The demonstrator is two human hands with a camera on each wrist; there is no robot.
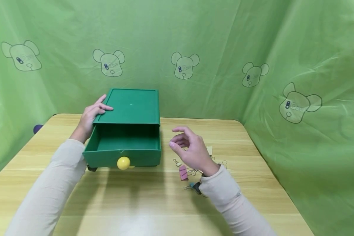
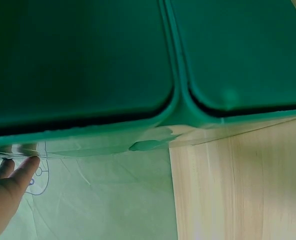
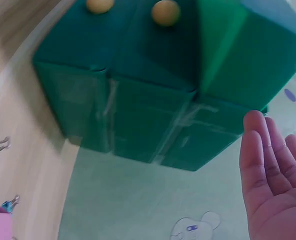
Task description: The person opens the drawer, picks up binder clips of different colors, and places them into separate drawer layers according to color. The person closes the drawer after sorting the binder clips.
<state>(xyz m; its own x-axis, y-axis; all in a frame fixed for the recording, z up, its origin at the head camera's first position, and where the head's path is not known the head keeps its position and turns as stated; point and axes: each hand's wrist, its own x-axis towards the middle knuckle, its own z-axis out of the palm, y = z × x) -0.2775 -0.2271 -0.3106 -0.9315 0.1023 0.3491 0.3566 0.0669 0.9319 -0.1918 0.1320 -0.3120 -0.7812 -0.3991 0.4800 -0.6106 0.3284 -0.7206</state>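
Note:
A green drawer cabinet (image 1: 132,106) stands on the table, its top drawer (image 1: 100,159) pulled out and nothing visible inside. A round yellow knob (image 1: 123,163) sits on that drawer's front. My left hand (image 1: 92,114) rests against the cabinet's upper left side, fingers over the top edge. To the right of the drawer, apart from it, my right hand (image 1: 191,149) hovers with loosely bent fingers and holds nothing. Beneath and around it lie several binder clips, among them a pink binder clip (image 1: 183,172) and a black binder clip (image 1: 196,187). The forearm hides some.
The wooden table (image 1: 129,209) carries everything. Green curtains (image 1: 212,39) with mouse-head prints surround it at the back and sides. A purple round thing (image 1: 37,128) shows past the table's left edge. In the right wrist view, lower drawers (image 3: 88,45) with yellow knobs are shut.

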